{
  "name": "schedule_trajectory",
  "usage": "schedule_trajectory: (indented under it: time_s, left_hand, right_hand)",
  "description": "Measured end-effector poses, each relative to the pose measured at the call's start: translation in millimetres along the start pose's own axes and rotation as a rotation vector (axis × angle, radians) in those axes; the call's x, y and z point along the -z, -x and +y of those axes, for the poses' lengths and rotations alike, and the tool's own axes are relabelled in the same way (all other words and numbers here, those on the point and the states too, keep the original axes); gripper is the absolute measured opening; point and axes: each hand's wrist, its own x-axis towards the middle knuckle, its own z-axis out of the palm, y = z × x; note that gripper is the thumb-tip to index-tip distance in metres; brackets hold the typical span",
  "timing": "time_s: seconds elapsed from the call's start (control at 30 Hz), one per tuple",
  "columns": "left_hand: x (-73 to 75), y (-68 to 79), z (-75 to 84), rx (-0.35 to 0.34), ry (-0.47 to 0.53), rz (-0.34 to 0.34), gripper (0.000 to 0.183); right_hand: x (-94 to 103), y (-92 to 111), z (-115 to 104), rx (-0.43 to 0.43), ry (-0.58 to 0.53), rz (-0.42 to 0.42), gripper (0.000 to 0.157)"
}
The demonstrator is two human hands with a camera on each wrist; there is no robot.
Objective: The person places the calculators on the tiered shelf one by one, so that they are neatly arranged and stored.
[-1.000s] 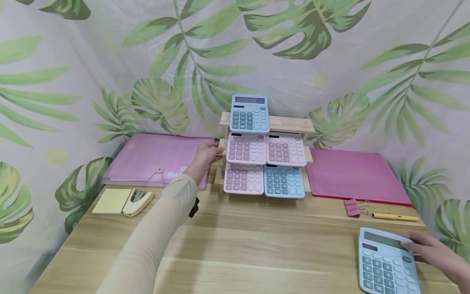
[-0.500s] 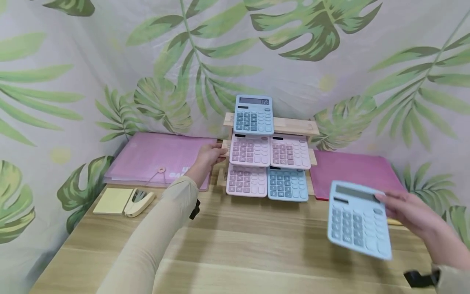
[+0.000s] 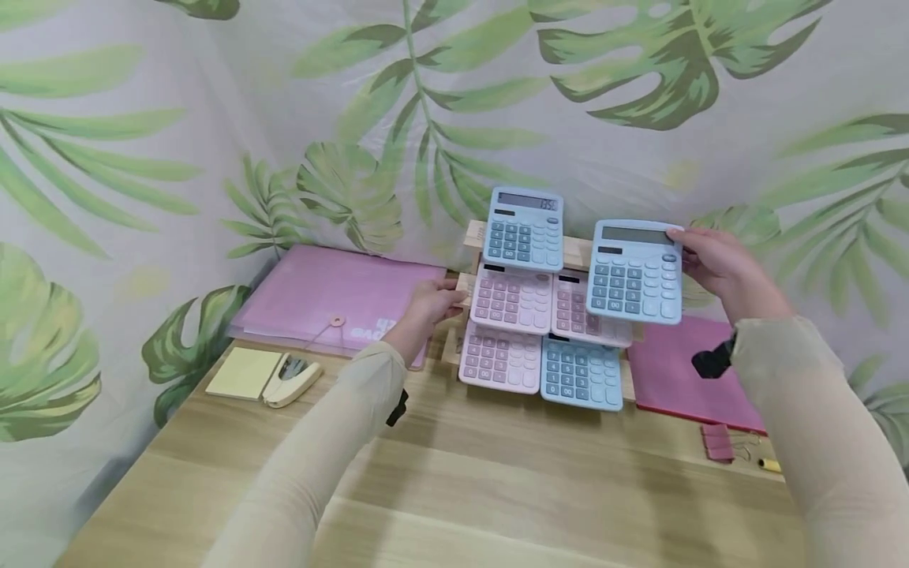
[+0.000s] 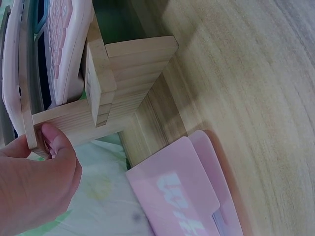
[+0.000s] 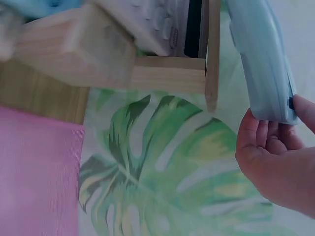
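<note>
A stepped wooden rack [image 3: 470, 233] bears several calculators. On its top step at the left is a blue calculator [image 3: 524, 229]; below are two pink ones, and the lowest step has a pink calculator [image 3: 500, 359] beside a blue one [image 3: 581, 374]. My left hand [image 3: 432, 306] pinches the left end of a rack slat [image 4: 32, 129] between thumb and fingers. My right hand [image 3: 720, 264] grips another blue calculator [image 3: 634, 276] by its upper right edge, in front of the top step's right part. That calculator partly covers the pink calculator [image 3: 574, 312] behind it. In the right wrist view it is seen edge-on.
A pink document folder [image 3: 348, 296] lies left of the rack, a darker pink folder [image 3: 682, 371] right of it. Yellow sticky notes [image 3: 244, 373] and a cream stapler [image 3: 293, 381] sit at left. A pink binder clip [image 3: 717, 443] and a yellow pen [image 3: 769, 465] lie at right.
My right hand has lifted the blue calculator from the table's right front and carried it up and leftward to the rack. My left hand keeps its hold on the slat. The head view has shifted slightly.
</note>
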Motion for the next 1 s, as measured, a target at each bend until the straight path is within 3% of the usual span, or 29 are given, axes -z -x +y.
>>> schedule_trajectory:
  time_s: [0.33,0.5,0.63,0.83,1.0]
  left_hand:
    - [-17.8,11.3,-4.1,-0.008,-0.023,-0.032,0.046]
    - [-20.5,15.4,-6.3,-0.008,-0.028,-0.037,0.044]
    - [-20.3,18.8,-7.1,-0.015,-0.035,-0.038,0.044]
    - [-29.0,22.3,-10.8,-0.003,-0.044,-0.061,0.043]
    - [-27.5,21.9,-11.1,0.002,-0.041,-0.064,0.044]
  right_hand:
    - [1.7,-35,-7,-0.193,-0.154,0.095,0.009]
    - [1.8,-46,-5,-0.229,-0.189,0.152,0.012]
    - [1.3,-51,0,-0.209,-0.140,0.171,0.013]
    - [6.4,-35,13,-0.140,-0.066,0.263,0.017]
    - [0.0,-27,16,-0.082,0.230,0.405,0.062]
